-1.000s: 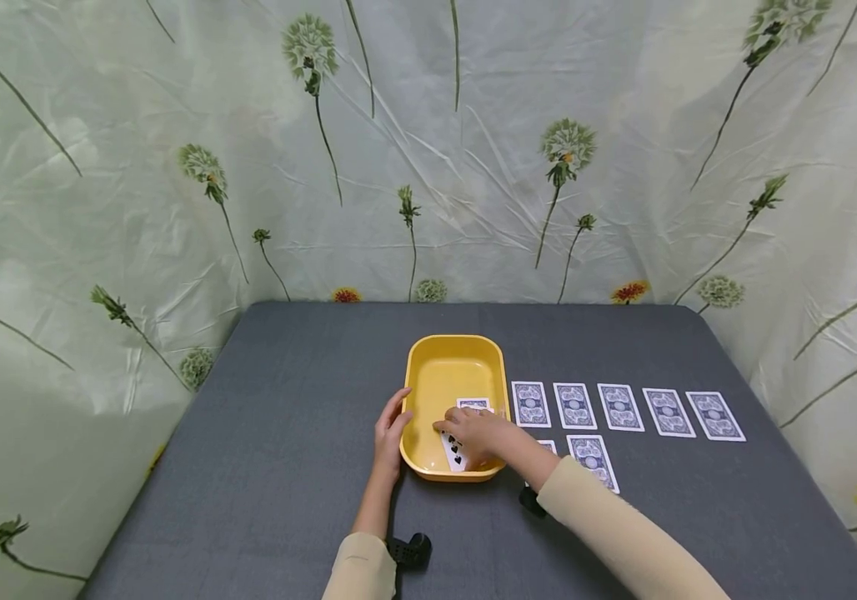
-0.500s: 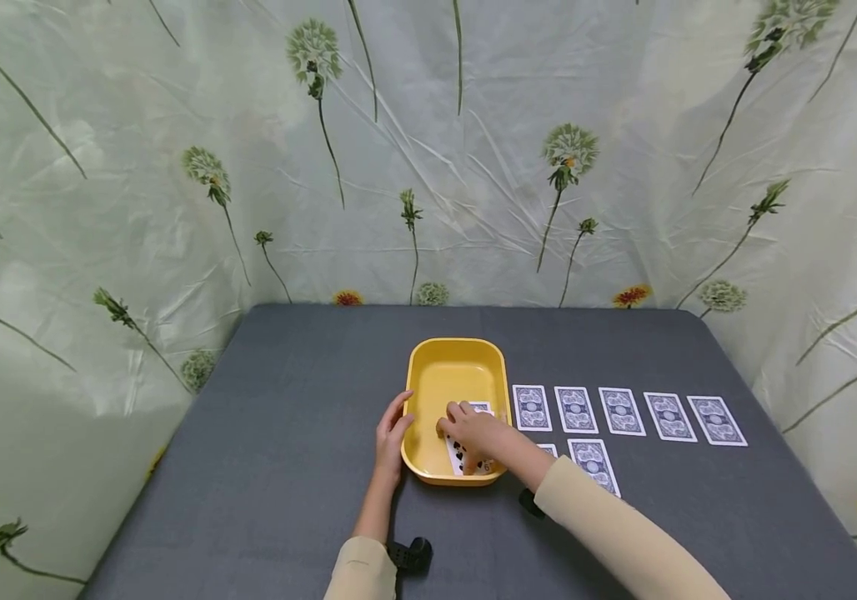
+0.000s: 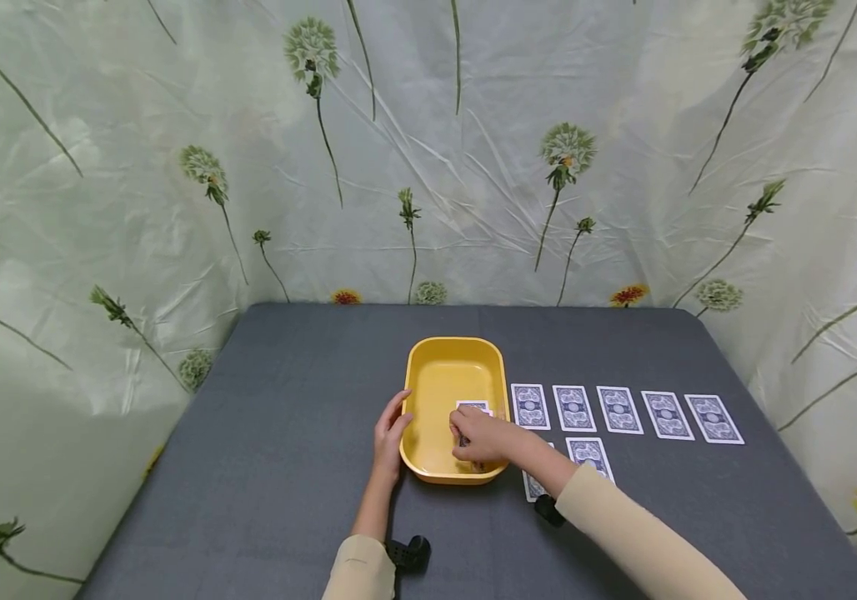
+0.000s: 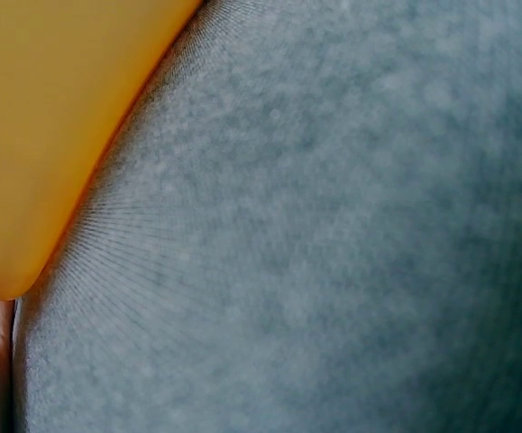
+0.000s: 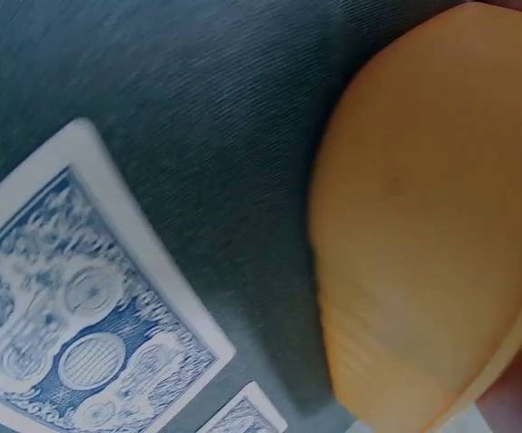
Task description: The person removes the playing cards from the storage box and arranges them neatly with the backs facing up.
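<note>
A yellow tray (image 3: 439, 379) stands on the dark table. At its left side my left hand (image 3: 389, 437) holds the rim, with the thumb at the edge; part of that hand also shows below the tray corner in the left wrist view. Inside the tray, near its right wall, my right hand (image 3: 484, 437) pinches a playing card (image 3: 463, 442), its blue patterned back partly showing between curled fingers. Beyond the knuckles another playing card (image 3: 473, 404) lies back up in the tray, mostly covered by the hand. The right wrist view catches only the tray's outer wall (image 5: 423, 198).
Right of the tray, several face-down cards (image 3: 619, 410) form a row. Nearer, two more lie face down: one card (image 3: 589, 457) and another card (image 3: 533, 485) partly under the right forearm. A grey cloth (image 3: 286, 467) covers the table; a flowered curtain (image 3: 473, 183) hangs behind.
The spade-faced card in the tray has come up into my right hand, whose fingers have curled and shifted slightly right. My left hand has kept its place on the tray.
</note>
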The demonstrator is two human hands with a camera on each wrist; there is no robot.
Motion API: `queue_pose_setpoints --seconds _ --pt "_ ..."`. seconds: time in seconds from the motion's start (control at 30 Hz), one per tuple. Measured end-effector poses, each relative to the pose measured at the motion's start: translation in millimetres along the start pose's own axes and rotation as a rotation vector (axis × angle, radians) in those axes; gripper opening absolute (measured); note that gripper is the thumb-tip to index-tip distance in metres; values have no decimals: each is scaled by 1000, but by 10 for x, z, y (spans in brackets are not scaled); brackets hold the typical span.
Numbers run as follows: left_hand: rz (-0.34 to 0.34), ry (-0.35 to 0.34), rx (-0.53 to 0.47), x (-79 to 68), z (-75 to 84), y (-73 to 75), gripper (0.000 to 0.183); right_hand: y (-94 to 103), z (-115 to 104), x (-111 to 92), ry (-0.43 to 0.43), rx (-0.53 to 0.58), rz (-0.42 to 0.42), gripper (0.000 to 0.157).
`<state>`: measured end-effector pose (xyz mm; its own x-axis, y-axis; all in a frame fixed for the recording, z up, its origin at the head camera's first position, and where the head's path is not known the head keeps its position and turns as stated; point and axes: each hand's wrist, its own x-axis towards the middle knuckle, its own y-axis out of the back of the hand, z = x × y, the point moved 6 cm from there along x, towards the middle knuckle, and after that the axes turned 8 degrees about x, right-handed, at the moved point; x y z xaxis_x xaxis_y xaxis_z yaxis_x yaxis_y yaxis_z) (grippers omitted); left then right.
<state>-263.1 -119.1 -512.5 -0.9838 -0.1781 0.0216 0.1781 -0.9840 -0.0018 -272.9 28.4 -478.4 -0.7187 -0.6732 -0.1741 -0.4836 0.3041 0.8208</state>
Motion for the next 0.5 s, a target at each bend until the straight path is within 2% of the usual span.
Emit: queue_pose_setpoints --seconds 0.07,0.3,0.37,0.5 --pt "-1 -5 13 3 0 -5 38 24 -12 -16 -10 13 -10 14" --pt "10 13 -21 98 -204 12 37 150 -40 -92 -77 -20 -65 23" --pt "16 7 -24 113 -240 15 37 194 -37 -107 -69 -15 -66 26" --pt "19 0 -6 118 -260 17 37 271 -40 -124 -21 71 -70 32"
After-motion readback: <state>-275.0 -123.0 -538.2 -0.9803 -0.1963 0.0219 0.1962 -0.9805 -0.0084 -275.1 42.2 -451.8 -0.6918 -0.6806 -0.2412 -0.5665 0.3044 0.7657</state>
